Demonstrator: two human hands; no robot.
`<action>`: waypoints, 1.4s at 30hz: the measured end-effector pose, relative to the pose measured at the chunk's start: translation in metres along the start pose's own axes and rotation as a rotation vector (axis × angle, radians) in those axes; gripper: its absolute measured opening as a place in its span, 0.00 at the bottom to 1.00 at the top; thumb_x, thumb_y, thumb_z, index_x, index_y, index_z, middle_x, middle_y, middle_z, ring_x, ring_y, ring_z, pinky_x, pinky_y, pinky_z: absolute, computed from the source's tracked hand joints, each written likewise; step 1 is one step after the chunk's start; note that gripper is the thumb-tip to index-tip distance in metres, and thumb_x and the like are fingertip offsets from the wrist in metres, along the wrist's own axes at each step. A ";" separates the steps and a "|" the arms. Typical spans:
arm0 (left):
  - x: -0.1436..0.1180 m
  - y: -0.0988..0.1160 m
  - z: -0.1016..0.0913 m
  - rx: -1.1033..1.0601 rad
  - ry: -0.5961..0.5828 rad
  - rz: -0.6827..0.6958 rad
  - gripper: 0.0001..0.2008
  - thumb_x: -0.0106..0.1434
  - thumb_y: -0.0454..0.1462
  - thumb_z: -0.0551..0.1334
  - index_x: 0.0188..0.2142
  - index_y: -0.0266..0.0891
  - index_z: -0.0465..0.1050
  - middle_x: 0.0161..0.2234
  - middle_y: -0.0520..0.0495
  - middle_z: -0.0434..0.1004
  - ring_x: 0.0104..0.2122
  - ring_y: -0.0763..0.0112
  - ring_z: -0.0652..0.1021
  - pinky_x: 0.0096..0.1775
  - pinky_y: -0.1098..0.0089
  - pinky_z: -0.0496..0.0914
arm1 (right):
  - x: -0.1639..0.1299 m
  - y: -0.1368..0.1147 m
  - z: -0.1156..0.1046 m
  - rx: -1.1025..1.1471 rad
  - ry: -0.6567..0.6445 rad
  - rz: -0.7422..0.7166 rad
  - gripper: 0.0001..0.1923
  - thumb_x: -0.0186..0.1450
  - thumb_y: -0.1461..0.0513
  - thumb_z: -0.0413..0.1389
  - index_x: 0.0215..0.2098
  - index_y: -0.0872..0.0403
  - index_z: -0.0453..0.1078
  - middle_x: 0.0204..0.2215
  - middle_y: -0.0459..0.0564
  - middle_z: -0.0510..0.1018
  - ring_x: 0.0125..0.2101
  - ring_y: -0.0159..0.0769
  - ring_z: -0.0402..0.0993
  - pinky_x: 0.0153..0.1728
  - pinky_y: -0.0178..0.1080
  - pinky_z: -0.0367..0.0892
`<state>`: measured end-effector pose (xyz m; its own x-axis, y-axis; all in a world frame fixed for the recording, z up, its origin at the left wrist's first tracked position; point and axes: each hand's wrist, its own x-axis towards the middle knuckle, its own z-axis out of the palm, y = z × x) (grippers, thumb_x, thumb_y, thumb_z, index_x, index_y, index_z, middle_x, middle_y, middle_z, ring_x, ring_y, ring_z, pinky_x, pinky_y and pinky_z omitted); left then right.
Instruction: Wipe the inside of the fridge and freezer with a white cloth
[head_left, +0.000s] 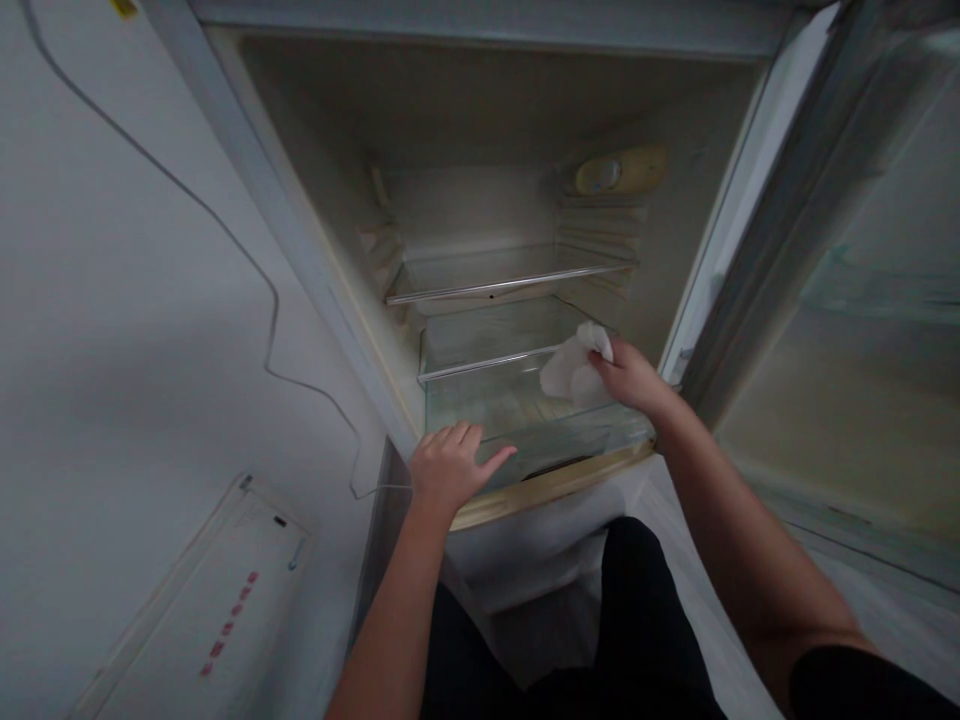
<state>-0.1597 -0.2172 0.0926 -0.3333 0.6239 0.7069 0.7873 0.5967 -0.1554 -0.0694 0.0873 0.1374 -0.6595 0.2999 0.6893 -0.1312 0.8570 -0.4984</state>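
Note:
In front of me stands an open refrigerator (300, 235) with glass shelves inside. My right hand (626, 375) grips a crumpled white tissue or cloth (574, 370) above the clear drawer, near the right end of the lower glass shelf (495, 365). At the lower left front of the compartment is my left hand (450, 465), fingers together and thumb stretched out to the right, over the left edge of the clear drawer (547, 440). It holds nothing that I can see.
The upper glass shelf (510, 270) crosses the compartment, with a yellowed lamp cover (622, 172) on the right wall. The refrigerator door (862, 400) stands open at right. A thin cable (274, 300) runs down the left wall, above a white panel with red lettering (217, 600).

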 end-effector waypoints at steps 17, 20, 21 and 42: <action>-0.036 0.098 0.078 -0.048 -0.170 -0.068 0.41 0.72 0.55 0.51 0.74 0.34 0.43 0.75 0.42 0.42 0.74 0.56 0.41 0.72 0.42 0.38 | -0.164 0.055 0.078 -0.224 0.074 -0.099 0.22 0.53 0.75 0.49 0.42 0.57 0.74 0.52 0.62 0.72 0.61 0.50 0.65 0.59 0.55 0.70; -0.009 0.085 0.091 -0.042 -0.251 -0.119 0.41 0.71 0.55 0.52 0.74 0.33 0.45 0.75 0.41 0.39 0.74 0.53 0.41 0.70 0.41 0.52 | -0.131 0.062 0.089 -0.150 0.009 -0.071 0.23 0.53 0.74 0.49 0.44 0.58 0.73 0.55 0.63 0.70 0.64 0.50 0.62 0.63 0.55 0.66; 0.000 0.081 0.096 -0.040 -0.274 -0.129 0.40 0.72 0.54 0.52 0.74 0.33 0.46 0.75 0.41 0.37 0.74 0.52 0.40 0.69 0.42 0.56 | -0.120 0.066 0.094 -0.115 -0.009 -0.070 0.25 0.54 0.74 0.49 0.47 0.58 0.73 0.57 0.64 0.69 0.65 0.49 0.61 0.64 0.54 0.64; -0.090 0.068 0.105 -0.837 0.077 -0.638 0.26 0.73 0.48 0.56 0.65 0.41 0.57 0.66 0.34 0.61 0.66 0.59 0.66 0.64 0.52 0.66 | -0.125 -0.021 0.152 -0.154 -0.635 -0.169 0.29 0.76 0.54 0.47 0.72 0.55 0.59 0.70 0.59 0.61 0.72 0.58 0.46 0.70 0.61 0.45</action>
<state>-0.1303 -0.1797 -0.0536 -0.8006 0.2657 0.5370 0.5949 0.2461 0.7652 -0.0970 -0.0322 -0.0183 -0.9526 -0.1075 0.2847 -0.1944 0.9347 -0.2975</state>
